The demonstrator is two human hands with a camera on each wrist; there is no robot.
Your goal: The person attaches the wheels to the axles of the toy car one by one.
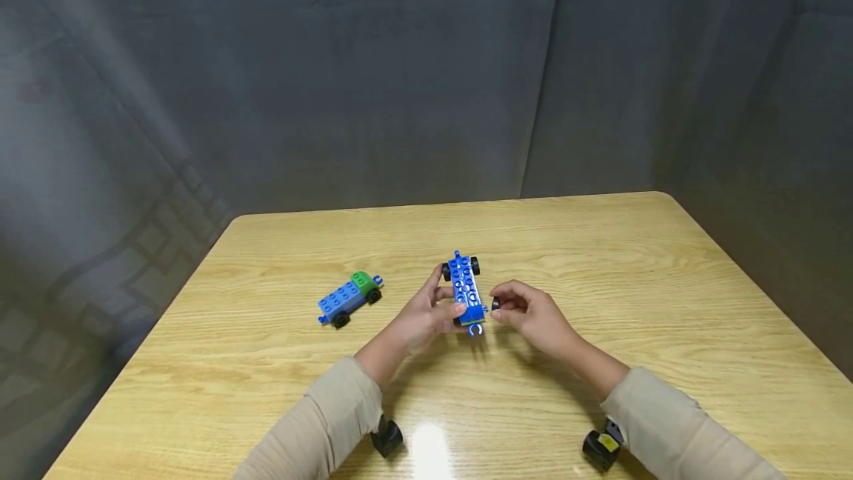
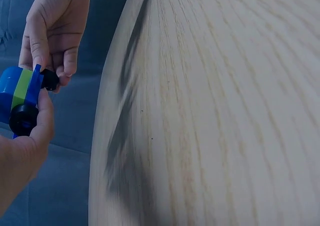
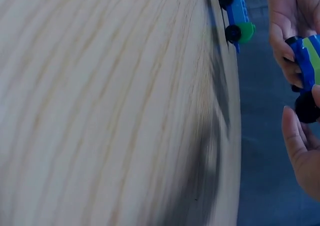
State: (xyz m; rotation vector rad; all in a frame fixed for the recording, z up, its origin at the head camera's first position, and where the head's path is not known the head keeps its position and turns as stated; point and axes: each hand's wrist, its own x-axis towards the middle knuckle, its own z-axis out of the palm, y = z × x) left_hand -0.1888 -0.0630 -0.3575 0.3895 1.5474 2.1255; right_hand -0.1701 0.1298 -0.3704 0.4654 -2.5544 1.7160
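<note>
A blue toy car chassis [image 1: 464, 284] with studs on top is tilted above the table, gripped by my left hand [image 1: 420, 318] along its side. Black wheels show at its far end, and a hook sticks out at the near end. My right hand [image 1: 538, 318] pinches a loose-looking black wheel [image 1: 496, 303] beside the near end's axle stub. In the left wrist view that wheel [image 2: 49, 79] lies against the car's side, near a green stripe [image 2: 21, 88]. The right wrist view also shows the wheel [image 3: 306, 107] at the car; whether it is on the axle I cannot tell.
A second toy car [image 1: 348, 299], blue with a green front, stands on the wooden table [image 1: 666, 265] to the left. Black cameras are worn at the left wrist [image 1: 387, 437] and right wrist [image 1: 601, 450]. A grey curtain [image 1: 400, 80] hangs behind the table.
</note>
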